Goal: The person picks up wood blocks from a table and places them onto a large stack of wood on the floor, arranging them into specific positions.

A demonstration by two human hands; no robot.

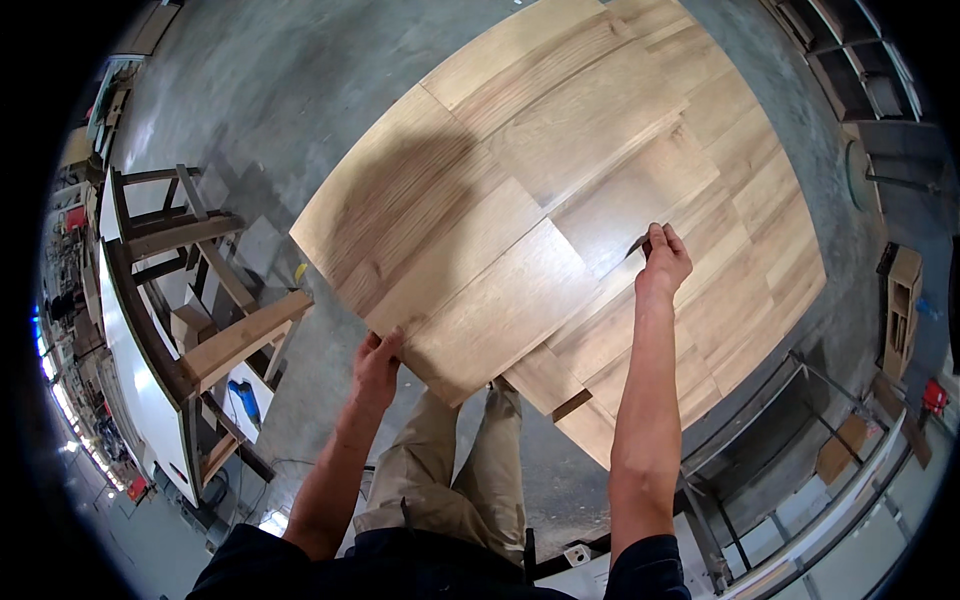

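In front of me lies a broad surface of light wood-grain boards [600, 110], laid edge to edge and partly overlapping. My left hand [378, 362] is closed on the near-left edge of a board [500, 310], its thumb on top and its fingers hidden beneath. Over the middle right of the surface is my right hand [664, 262], fingertips pinched together. A thin dark sliver [638, 245] shows at those fingertips, too small to name. Beside the held board, a narrower board [545, 380] juts out at the near edge.
To the left stands a wooden frame [215, 345] with a white panel, and a blue power tool [245, 400] rests at its foot. Dark shelving [860, 60] is at the far right. A metal-framed rack [760, 420] stands near right on the grey concrete floor [270, 80].
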